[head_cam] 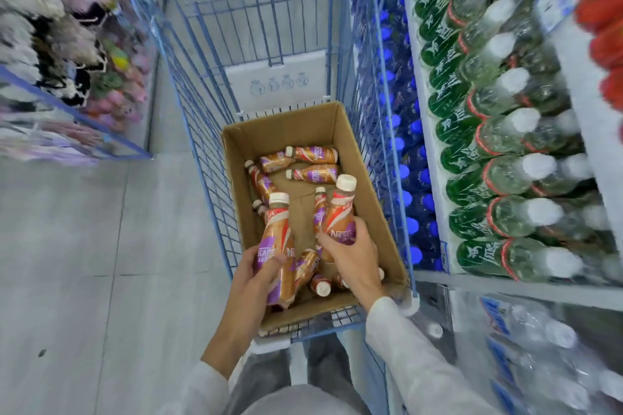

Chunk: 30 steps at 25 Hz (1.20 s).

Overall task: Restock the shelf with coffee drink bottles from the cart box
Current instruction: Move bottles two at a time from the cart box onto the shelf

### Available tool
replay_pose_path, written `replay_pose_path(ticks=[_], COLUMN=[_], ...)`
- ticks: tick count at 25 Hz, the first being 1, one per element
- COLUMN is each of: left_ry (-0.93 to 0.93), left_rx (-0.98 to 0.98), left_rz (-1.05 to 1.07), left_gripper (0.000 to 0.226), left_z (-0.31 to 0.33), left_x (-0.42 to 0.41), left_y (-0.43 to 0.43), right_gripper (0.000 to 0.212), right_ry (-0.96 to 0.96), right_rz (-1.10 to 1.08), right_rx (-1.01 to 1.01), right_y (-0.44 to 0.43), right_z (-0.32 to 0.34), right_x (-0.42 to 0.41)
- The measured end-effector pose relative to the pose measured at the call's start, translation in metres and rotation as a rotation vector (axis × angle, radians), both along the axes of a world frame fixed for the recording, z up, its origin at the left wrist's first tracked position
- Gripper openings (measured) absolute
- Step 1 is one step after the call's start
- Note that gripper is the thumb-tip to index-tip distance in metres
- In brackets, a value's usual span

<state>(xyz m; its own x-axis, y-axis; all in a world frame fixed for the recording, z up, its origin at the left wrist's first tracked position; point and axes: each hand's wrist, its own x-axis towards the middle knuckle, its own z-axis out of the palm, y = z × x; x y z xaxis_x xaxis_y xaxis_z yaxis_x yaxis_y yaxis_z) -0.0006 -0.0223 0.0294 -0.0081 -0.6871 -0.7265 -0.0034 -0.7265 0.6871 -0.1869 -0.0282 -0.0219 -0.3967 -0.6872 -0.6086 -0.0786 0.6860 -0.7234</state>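
A brown cardboard box (377,205) sits in the blue wire cart (202,131). Several brown-and-purple coffee drink bottles (313,173) with white caps lie loose on its bottom. My left hand (256,274) grips one coffee bottle (278,239) upright over the box's near left corner. My right hand (350,254) holds a second coffee bottle (340,212) upright inside the box. Both bottles are lifted above the ones lying flat.
To the right runs a shelf (435,158) with rows of green-labelled clear bottles (499,131), blue bottles (408,152) below and red bottles (603,0) above. Wrapped water packs (539,347) lie at lower right. A bin of soft goods (60,54) stands left. Grey tile floor (101,246) lies left of the cart.
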Motion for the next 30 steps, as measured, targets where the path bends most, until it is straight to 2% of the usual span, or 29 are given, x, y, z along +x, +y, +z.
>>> replay_pose_path(ticks=[4,8,9,12,16,20,22,27,30], left_ry=[0.158,0.284,0.322,0.399,0.504,0.575,0.617,0.789,0.911], left_rx=[-0.139,-0.240,-0.262,-0.281,-0.320,-0.343,-0.395,-0.543,-0.643], left_rz=[-0.125,-0.296,-0.356,-0.543,-0.782,-0.994,-1.078,-1.251,-1.311], left_gripper=[0.041,0.031,0.034,0.063,0.063,0.084,0.082,0.059,0.048], left_z=[0.047,0.084,0.096,0.131,0.171,0.209,0.227,0.285,0.322], left_x=[-0.013,-0.034,-0.044,-0.075,-0.130,-0.188,-0.218,-0.299,-0.346], left_y=[0.000,0.019,0.030,0.065,0.131,0.218,0.267,0.398,0.464], right_gripper=[0.045,0.052,0.055,0.056,0.053,0.046,0.046,0.039,0.046], right_ry=[-0.028,0.019,0.034,0.068,0.193,0.339,0.396,0.566,0.686], right_rz=[-0.194,-0.387,-0.448,-0.589,-0.781,-0.948,-1.019,-1.151,-1.182], right_rx=[-0.222,-0.336,-0.356,-0.434,-0.545,-0.564,-0.584,-0.673,-0.679], right_y=[0.044,0.103,0.123,0.181,0.272,0.374,0.429,0.567,0.632], right_z=[0.091,0.157,0.172,0.211,0.256,0.291,0.307,0.362,0.396], right_x=[0.013,0.017,0.016,0.006,-0.014,-0.041,-0.057,-0.109,-0.146])
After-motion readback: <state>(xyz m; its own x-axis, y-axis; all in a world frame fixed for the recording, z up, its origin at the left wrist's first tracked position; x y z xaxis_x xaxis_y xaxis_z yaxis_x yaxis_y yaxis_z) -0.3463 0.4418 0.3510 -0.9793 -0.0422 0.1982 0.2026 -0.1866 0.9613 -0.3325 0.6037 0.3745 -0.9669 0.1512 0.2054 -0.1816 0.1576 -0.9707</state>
